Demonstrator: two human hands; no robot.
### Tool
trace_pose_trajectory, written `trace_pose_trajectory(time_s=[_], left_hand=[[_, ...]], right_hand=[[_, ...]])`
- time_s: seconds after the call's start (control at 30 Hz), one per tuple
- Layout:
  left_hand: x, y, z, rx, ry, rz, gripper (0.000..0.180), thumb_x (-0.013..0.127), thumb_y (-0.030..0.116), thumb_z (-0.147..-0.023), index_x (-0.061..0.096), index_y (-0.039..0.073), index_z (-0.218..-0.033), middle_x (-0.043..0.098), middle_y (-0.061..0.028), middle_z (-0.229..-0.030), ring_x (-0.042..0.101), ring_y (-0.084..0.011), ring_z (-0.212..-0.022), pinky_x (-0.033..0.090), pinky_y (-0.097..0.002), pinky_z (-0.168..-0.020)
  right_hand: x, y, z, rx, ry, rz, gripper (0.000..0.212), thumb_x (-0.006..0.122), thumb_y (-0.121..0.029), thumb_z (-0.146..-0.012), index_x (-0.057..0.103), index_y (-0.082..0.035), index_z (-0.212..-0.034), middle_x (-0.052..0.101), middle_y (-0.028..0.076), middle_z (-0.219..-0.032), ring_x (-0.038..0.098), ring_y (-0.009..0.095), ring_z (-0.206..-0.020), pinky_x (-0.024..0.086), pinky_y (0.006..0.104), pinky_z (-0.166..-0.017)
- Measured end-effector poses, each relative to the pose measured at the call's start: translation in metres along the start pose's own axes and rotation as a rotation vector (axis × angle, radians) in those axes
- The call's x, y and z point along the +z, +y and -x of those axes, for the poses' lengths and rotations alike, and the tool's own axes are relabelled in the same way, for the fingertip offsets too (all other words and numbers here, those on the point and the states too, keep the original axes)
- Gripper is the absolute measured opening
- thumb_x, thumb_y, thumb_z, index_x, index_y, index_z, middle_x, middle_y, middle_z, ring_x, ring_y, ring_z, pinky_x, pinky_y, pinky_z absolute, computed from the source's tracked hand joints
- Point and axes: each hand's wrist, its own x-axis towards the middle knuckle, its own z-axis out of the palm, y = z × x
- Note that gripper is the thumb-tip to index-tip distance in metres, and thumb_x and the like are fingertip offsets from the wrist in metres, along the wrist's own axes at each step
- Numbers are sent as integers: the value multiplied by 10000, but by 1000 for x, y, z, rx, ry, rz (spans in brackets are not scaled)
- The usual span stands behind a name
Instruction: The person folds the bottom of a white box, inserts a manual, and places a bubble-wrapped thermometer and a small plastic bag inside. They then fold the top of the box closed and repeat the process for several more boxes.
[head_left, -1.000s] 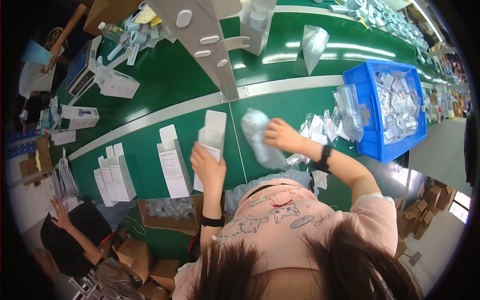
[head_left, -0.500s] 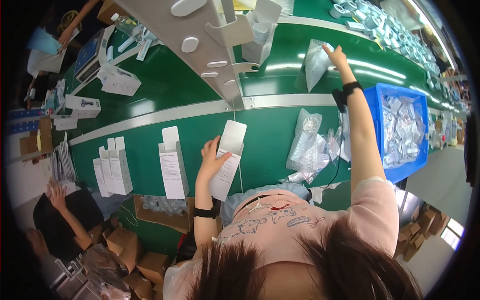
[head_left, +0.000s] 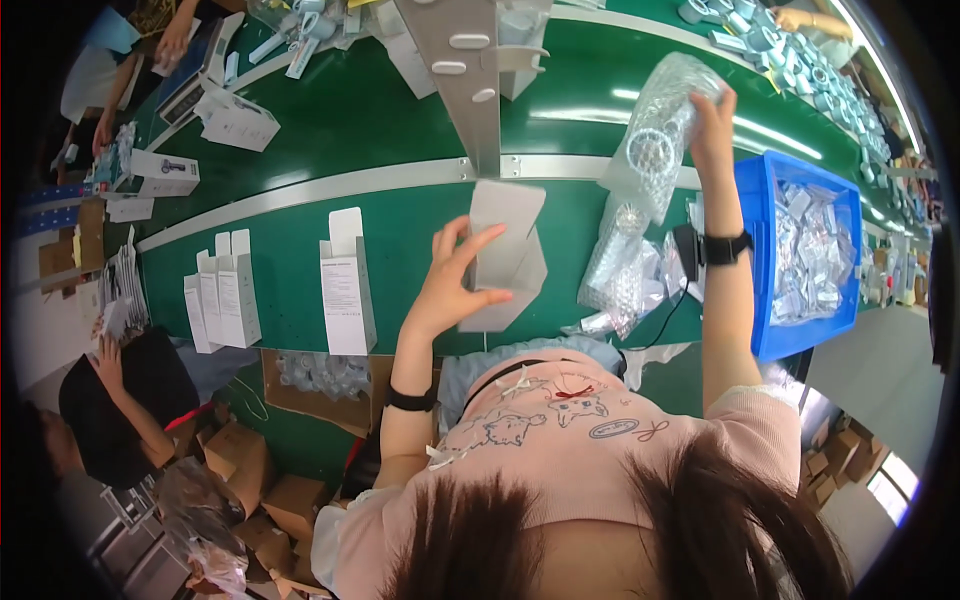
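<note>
My left hand [head_left: 447,285] grips a white carton [head_left: 522,258] by its side, thumb and fingers around it. The carton is tilted with its top open and its flap raised. Off to the right, my right hand [head_left: 712,130] holds up a clear bubble-wrap pouch [head_left: 660,110]. A round grille shows through the plastic; the rest of its content is hard to make out. Below the pouch lies another bubble-wrapped item [head_left: 612,262], among small clear plastic packets [head_left: 655,280]. To the left of my left hand stands an open white carton [head_left: 346,290].
Several open white cartons [head_left: 225,295] stand farther left. A blue bin [head_left: 762,250] of small bagged parts is at the right. A metal post [head_left: 470,100] rises beyond the carton. Light-blue parts [head_left: 785,50] lie at the far right. Other people work at the left and far right.
My right hand has lifted the bubble-wrap pouch off the far bench and brought it nearer. My left hand has moved right with the white carton, tipping its opening toward view.
</note>
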Motion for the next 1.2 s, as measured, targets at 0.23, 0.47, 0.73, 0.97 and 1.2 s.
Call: trace_pose_trajectory(time_s=[0.23,0.47,0.73,0.97,1.2], left_hand=[[28,14,-13,44,206,-3,602,786,232,-598,409,57,-1034,396,-161,-1111,381,-380,-1111,350,-417,-906],[48,18,-2,41,437,99,596,804,198,-585,359,34,-946,428,-203,-1143,428,-381,-1089,378,-412,-876],[41,18,-24,343,547,226,627,825,167,-563,306,63,-900,380,-258,-1223,450,-380,-1072,398,-395,-862],[52,-42,-6,345,567,80,644,826,173,-571,299,76,-929,341,-263,-1253,428,-366,-1103,378,-389,-892],[41,-37,9,154,482,79,743,810,157,-588,298,78,-1121,309,-198,-1281,382,-288,-1151,332,-361,-942]], right_hand=[[61,-59,131,-254,84,-612,341,498,-46,-803,400,-45,-1130,507,97,-1073,512,211,-969,427,326,-849],[86,-31,160,-403,187,-168,386,593,-42,-777,428,-26,-1126,519,75,-1078,519,185,-968,422,281,-826],[79,-44,187,-958,-287,735,317,626,-87,-754,548,-44,-1058,524,103,-1099,537,228,-968,431,288,-814],[-64,57,160,-422,171,1236,350,596,-207,-776,553,-7,-1059,543,170,-1072,512,336,-993,415,406,-851],[-130,124,161,-110,154,1635,243,605,-231,-768,591,2,-837,590,183,-786,585,343,-735,464,408,-648]])
